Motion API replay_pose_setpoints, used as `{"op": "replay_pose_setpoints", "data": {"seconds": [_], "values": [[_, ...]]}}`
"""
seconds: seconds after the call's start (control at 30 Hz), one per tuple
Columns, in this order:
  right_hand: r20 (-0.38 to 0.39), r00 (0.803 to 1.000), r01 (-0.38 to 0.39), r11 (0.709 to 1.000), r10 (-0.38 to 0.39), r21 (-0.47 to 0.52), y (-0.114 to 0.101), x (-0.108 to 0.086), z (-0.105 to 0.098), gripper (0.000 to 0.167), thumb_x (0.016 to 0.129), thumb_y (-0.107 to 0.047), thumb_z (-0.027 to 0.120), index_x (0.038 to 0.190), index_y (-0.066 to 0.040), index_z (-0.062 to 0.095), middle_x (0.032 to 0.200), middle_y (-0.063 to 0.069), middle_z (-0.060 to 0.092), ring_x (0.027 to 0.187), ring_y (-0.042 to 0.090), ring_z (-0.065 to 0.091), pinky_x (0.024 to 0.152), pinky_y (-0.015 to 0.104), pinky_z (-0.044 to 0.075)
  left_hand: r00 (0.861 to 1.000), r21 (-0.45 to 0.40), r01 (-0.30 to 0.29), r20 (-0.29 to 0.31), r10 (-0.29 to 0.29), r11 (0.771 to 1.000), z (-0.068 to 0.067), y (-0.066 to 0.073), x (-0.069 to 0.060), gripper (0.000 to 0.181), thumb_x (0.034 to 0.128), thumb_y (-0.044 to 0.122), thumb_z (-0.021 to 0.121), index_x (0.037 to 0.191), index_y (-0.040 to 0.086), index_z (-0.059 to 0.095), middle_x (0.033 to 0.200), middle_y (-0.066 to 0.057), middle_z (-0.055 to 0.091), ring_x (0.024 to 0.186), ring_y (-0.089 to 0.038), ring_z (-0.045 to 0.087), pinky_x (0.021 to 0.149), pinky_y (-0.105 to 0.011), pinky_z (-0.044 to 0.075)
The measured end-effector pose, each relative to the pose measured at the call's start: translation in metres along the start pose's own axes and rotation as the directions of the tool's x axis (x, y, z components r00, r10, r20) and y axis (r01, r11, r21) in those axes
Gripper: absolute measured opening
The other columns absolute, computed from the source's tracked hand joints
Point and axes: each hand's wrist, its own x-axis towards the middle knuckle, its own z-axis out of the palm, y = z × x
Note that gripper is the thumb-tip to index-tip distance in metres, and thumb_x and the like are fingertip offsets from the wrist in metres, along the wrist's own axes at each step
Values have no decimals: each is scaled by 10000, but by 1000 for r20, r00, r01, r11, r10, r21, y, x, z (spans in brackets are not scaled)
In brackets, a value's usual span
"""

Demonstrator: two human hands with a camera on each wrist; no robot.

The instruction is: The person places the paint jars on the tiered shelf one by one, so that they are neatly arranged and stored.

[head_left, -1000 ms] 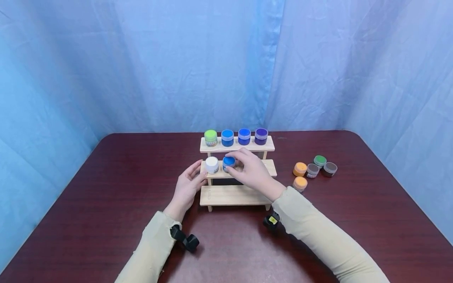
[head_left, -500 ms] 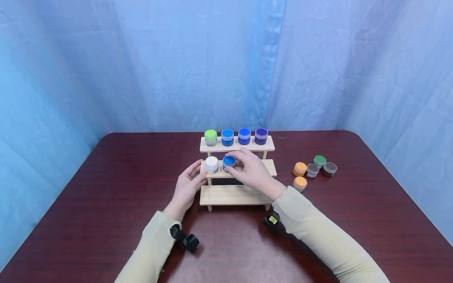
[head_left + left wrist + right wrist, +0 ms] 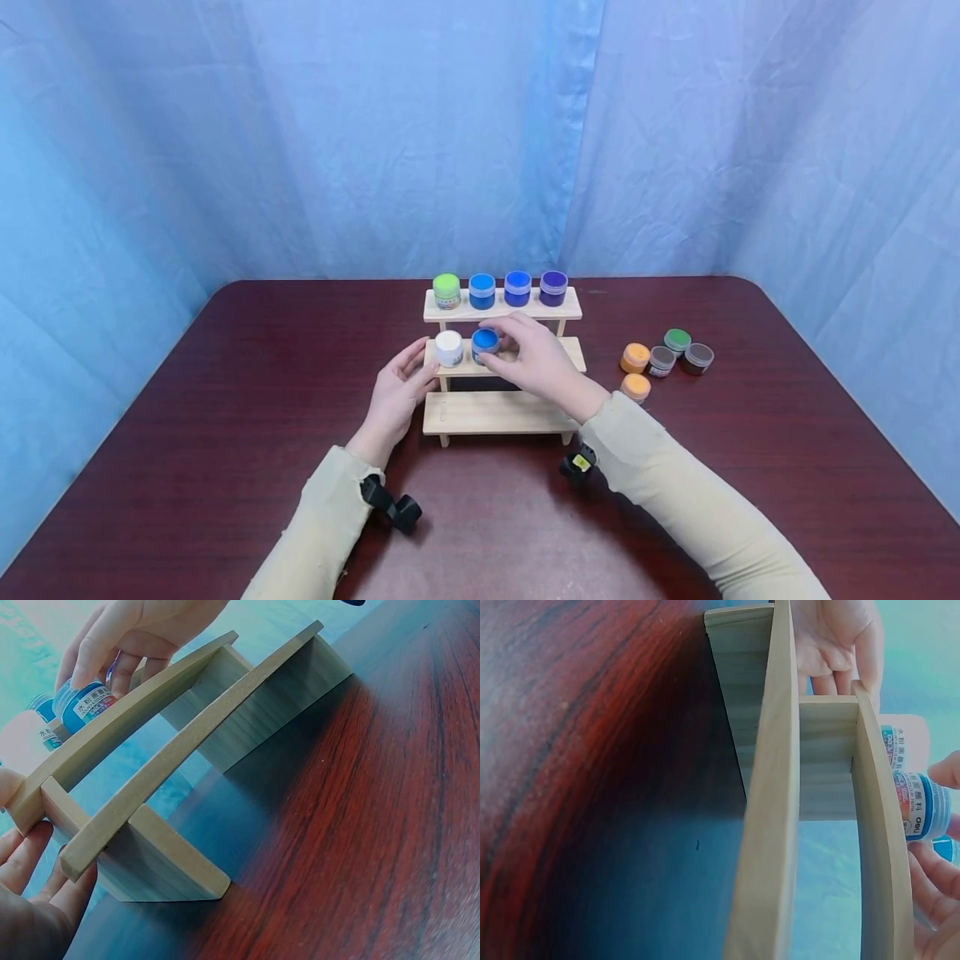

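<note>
Right grip (image 3: pixel 536 354): pinches blue jar (image 3: pixel 484 343) | left grip (image 3: pixel 393 396): holds rack (image 3: pixel 498 412) end | risk: sideways release could knock white jar (image 3: pixel 449 348) (its near neighbour)

The blue jar (image 3: pixel 484 342) stands upright on the middle tier of the pale wooden rack (image 3: pixel 491 414), its lid on and its side wrapped in a white printed label with a patch of orange and pink. The right hand (image 3: pixel 542 358) pinches it between thumb and fingers. Just to its left on the same tier stands the white jar (image 3: pixel 449 350), upright and lidded, with a printed label too. The rack has three stepped tiers on upright end supports and stands level on the dark red surface (image 3: pixel 285 383); the left hand (image 3: pixel 395 390) grips the middle tier's left end.
</note>
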Motion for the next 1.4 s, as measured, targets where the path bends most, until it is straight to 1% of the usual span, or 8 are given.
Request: {"op": "replay_pose_setpoints", "data": {"seconds": [0.17,0.4,0.63,0.87,0.97,1.07,1.23,1.4], "values": [[1,1000,3,1000,-3,-1,1,-1,-4,398,840,-241,719,1195,-84,634,1031,45,631,891,173,579,796,347,495,1000,0,4,-6,-4,1000,0,-1,1,542,943,8,530,1452,27,347,1450,-180,406,1250,-275,460,1018,-455,407],[-27,1000,12,1000,-12,18,4,-7,-12,394,823,-184,723,1188,-68,628,1006,103,636,875,201,586,787,369,504,1000,0,-2,0,2,1000,0,0,1,541,939,-2,531,1448,17,350,1443,-202,404,1241,-279,464,1022,-469,401],[-33,999,6,1000,-6,16,9,-15,-17,384,829,-189,712,1189,-86,627,1003,90,628,880,198,578,802,377,504,1000,-3,7,-2,-7,1000,1,1,1,532,942,5,528,1446,34,361,1439,-185,416,1218,-250,476,1018,-453,410],[-37,999,9,1000,-8,19,13,-25,-19,360,843,-178,704,1181,-72,636,937,46,605,876,187,567,792,365,501,1000,-1,5,-2,-5,1000,1,-1,2,540,936,-13,527,1446,10,350,1442,-204,405,1228,-277,471,1026,-479,394],[-42,999,13,1000,-12,28,14,-29,-21,358,841,-163,707,1179,-69,636,935,48,610,867,182,576,778,359,509,1000,-1,7,-3,-7,1000,1,0,2,538,941,-5,524,1449,17,348,1443,-192,409,1235,-274,467,1025,-470,398],[-58,998,34,999,-32,27,18,-35,-23,356,836,-140,707,1174,-59,634,933,53,619,848,174,586,763,356,519,1000,0,7,-5,-7,1000,2,0,2,535,944,3,524,1450,27,351,1440,-178,417,1232,-261,470,1016,-450,412],[-106,992,78,996,-74,31,25,-41,-25,349,820,-106,723,1153,-48,638,908,51,624,820,160,588,745,345,529,1000,-6,-11,6,11,1000,1,-1,2,542,937,-19,524,1447,6,344,1435,-199,415,1200,-238,487,988,-409,440],[-128,989,76,996,-69,51,29,-49,-27,338,818,-87,725,1145,-56,644,896,31,623,814,154,586,709,310,531,1000,-5,-15,8,15,1000,1,-2,2,542,937,-18,525,1447,0,342,1436,-208,410,1208,-246,486,996,-421,434]]}}
